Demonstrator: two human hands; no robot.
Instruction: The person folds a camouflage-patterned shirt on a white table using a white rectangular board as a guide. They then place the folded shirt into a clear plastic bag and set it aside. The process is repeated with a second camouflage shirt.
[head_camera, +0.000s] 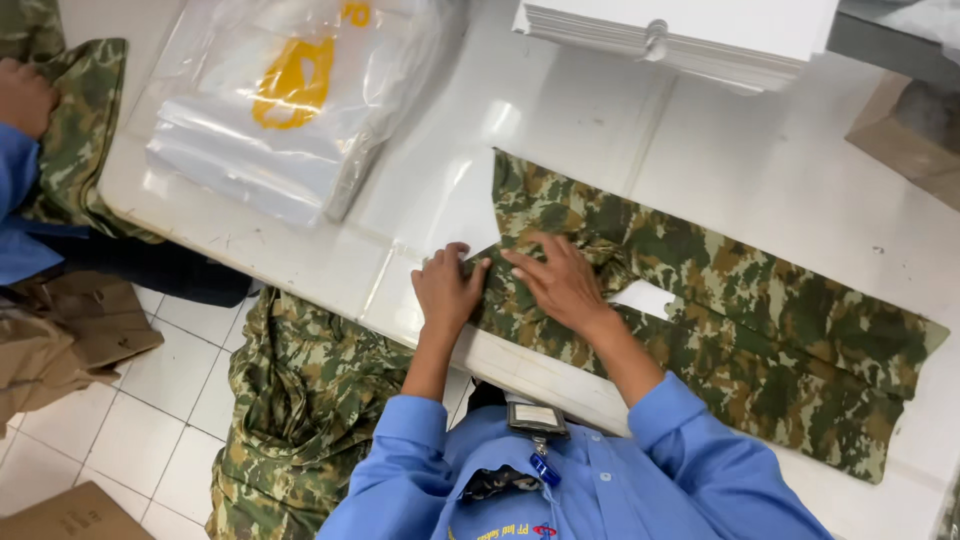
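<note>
While a camouflage garment (720, 300) lies spread across a white counter (800, 170), a person in a blue long-sleeved shirt (600, 480) presses both hands onto its near-left end, where the cloth is bunched into a fold. The left hand (447, 290) rests at the fabric's edge, fingers curled lightly over the fold and pinching it against the counter; the right hand (560, 282) lies flat and open on the cloth just beside it, fingers spread toward the left hand, the two nearly touching. The garment stretches away from the hands toward the right edge of the counter, a small patch of bare counter showing through a gap near the right wrist. A badge (537, 420) hangs at the person's chest. Farther back on the counter to the left sits a stack of clear plastic bags (270, 120) printed with a yellow mark, and at the top a pile of white sheets (690, 35). On the tiled floor (150, 420) below the counter's edge lies a heap of camouflage clothing (300, 410), with brown cardboard (70, 340) to its left. At the far left, another person's hand (25, 95) rests on a separate camouflage piece (80, 130) at the counter's corner.
</note>
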